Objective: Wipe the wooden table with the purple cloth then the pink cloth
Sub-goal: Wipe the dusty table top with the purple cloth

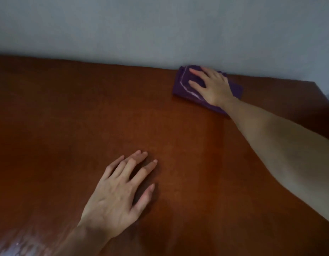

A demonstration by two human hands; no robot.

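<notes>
Nearest us, our left hand [115, 196] lies flat, fingers spread, on the tabletop [67, 117]. Far ahead, our right hand [213, 87] presses flat on the folded purple cloth [184, 84], partly hiding it; its long axis slants toward our right forearm.

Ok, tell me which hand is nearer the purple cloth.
Right. The right hand presses flat on the purple cloth at the table's far edge; the left hand rests on the bare wooden table, well short of it.

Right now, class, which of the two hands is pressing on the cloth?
The right hand, stretched to the far edge by the wall, lies flat on the purple cloth. The left hand rests on bare table.
</notes>
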